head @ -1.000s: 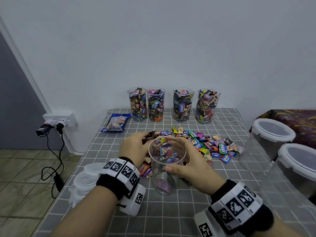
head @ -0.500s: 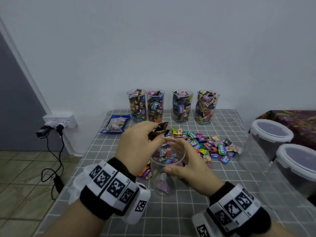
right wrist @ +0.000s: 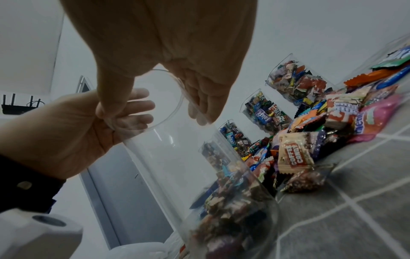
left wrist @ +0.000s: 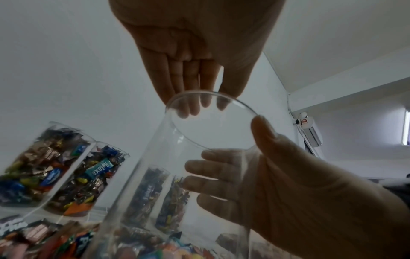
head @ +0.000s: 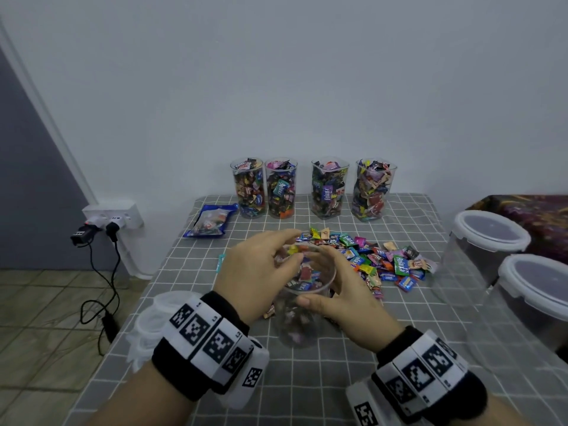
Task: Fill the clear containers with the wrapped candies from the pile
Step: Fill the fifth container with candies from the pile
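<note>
Half a second ago your left hand pinched a dark candy above the cup; now those fingers hang straight and loose over the rim, holding nothing you can see; the right hand has stayed put, thumb and fingers curled round the clear container just below its rim. That container stands upright at the near middle of the table, with a shallow layer of wrapped candies in its bottom; the pile of candies lies just behind it and to its right. Four filled containers stand in a row along the far edge, against a plain pale wall; a blue packet lies flat to their left. The cloth on the table is grey with a white grid; stacked white lids sit at its near left edge; two lidded tubs stand to the right. A socket block with plugs and trailing cables hangs on the wall above a tiled floor.
</note>
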Demonstrator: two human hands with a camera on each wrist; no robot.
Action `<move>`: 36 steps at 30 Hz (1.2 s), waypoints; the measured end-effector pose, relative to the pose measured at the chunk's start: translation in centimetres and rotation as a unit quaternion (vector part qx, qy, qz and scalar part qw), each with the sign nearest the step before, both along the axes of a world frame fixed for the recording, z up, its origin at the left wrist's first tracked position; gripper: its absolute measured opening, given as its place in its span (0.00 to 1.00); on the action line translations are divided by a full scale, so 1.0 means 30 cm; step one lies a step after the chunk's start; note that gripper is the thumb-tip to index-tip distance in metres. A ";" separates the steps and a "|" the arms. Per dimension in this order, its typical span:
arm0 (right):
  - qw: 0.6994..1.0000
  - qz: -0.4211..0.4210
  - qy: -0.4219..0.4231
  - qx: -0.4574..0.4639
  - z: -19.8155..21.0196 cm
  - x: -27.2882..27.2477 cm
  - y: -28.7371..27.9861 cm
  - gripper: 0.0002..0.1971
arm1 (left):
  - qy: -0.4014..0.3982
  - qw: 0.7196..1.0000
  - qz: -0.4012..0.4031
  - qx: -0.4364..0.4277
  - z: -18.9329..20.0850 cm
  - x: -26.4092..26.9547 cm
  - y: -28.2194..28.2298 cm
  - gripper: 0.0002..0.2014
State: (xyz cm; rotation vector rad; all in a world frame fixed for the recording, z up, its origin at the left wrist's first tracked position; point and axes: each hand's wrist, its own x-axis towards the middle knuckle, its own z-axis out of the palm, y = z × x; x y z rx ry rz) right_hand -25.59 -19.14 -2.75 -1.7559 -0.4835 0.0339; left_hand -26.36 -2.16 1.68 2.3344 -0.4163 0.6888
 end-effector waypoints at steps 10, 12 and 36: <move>0.973 0.092 0.046 -0.209 0.015 0.037 -0.065 0.39 | 0.160 0.963 0.078 -0.202 -0.037 0.144 0.088 0.18; 0.952 0.068 0.045 -0.294 0.021 0.074 -0.083 0.39 | 0.218 0.964 0.101 -0.114 -0.061 0.177 0.104 0.24; 0.787 -0.019 0.021 -0.617 -0.080 0.270 -0.015 0.45 | 0.350 0.897 0.009 0.272 -0.323 0.386 0.093 0.28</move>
